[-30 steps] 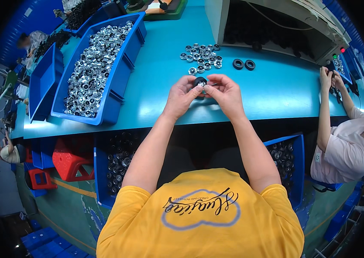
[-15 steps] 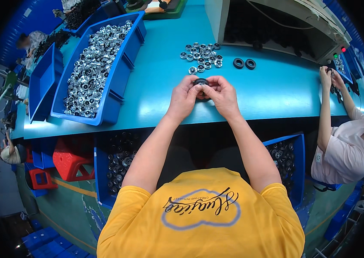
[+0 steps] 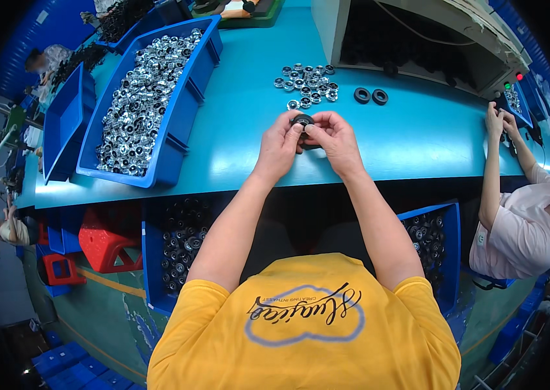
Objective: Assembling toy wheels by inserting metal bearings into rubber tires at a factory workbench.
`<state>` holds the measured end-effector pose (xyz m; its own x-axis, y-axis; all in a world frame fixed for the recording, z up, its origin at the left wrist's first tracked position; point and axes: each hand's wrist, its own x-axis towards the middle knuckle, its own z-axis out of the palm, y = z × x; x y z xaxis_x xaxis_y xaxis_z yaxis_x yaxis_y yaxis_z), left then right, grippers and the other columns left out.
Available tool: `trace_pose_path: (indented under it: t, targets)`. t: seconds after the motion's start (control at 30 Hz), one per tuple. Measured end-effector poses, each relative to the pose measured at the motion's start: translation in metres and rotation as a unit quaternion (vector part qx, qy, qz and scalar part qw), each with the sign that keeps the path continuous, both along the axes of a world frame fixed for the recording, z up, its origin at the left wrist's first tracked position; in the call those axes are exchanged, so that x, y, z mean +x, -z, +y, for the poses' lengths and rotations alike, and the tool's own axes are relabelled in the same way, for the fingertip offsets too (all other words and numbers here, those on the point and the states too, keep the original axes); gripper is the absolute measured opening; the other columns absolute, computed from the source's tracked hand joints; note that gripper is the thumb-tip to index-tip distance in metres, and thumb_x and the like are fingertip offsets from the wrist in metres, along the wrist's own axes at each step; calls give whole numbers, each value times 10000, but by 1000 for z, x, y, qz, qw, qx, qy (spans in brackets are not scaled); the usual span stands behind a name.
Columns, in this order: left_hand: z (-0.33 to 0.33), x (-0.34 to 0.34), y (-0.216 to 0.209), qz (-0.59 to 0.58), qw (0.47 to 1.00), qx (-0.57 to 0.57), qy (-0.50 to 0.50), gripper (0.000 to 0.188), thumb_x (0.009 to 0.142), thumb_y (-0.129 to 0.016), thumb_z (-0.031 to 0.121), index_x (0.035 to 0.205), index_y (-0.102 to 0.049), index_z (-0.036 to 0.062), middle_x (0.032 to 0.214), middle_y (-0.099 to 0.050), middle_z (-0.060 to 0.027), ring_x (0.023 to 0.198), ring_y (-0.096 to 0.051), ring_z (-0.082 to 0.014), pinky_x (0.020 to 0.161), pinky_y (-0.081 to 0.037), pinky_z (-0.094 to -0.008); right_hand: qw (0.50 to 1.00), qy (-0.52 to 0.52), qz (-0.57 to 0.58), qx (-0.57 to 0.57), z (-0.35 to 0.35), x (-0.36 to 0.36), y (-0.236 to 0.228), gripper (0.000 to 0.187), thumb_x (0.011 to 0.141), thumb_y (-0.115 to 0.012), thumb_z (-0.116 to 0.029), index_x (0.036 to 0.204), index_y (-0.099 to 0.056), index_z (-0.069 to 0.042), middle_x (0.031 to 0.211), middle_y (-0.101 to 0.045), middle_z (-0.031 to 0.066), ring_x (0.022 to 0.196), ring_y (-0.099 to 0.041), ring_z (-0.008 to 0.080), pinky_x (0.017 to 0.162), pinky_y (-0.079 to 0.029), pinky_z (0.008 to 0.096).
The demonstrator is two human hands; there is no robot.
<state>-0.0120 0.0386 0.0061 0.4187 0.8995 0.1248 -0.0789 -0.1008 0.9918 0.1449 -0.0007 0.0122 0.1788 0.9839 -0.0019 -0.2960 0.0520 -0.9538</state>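
Between my two hands, just above the near part of the blue-green table [image 3: 242, 156], is a small wheel with a black tyre ring [image 3: 302, 120]. My left hand [image 3: 279, 142] grips its left side, thumb pressed on the face. From the other side my right hand [image 3: 332, 140] holds it, thumb also against the face; the fingers partly hide it. A cluster of shiny clear wheel hubs with dark centres [image 3: 306, 84] lies just beyond my hands. To the right of that cluster, two black tyre rings [image 3: 370, 96] rest side by side.
A long blue bin [image 3: 180, 123] full of shiny hubs stands at left, beside another blue bin [image 3: 67, 130]. A grey open-fronted cabinet [image 3: 328, 39] holds dark pieces at back right. Blue bins of wheels [image 3: 455, 253] flank my lap. A co-worker [image 3: 515, 227] sits at right.
My hands have turned and tilted the wheel slightly, so more of its face shows between my thumbs. The co-worker's hands at right have shifted a little.
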Motion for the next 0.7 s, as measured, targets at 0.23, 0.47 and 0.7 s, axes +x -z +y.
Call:
trace_pose_path:
  t: [0.23,0.47,0.7]
  targets:
    - [-6,2,-8,84,994,54,-52,234,1067,-579,88,1288,-634,37,975,-722,-44,842,-668,-83,692,-557,-247,996,43,-72,-16,1,-6,4,216,924,-769,-94,1062,-639,9,918,-668,46,785,-678,101,706,-616,255]
    - [-4,4,-4,87,983,148,-69,231,1025,-586,66,1248,-640,36,983,-737,-192,881,-748,-306,787,-578,-381,991,90,-98,-9,-2,-12,2,199,916,-768,-106,1031,-640,-5,886,-662,47,733,-664,91,646,-619,264]
    - [-1,3,5,85,981,148,-94,269,1026,-588,57,1287,-646,34,1011,-742,-184,914,-741,-263,807,-573,-358,994,59,-96,-14,0,-11,2,200,928,-767,-108,1046,-643,-6,901,-660,43,757,-667,97,652,-623,264]
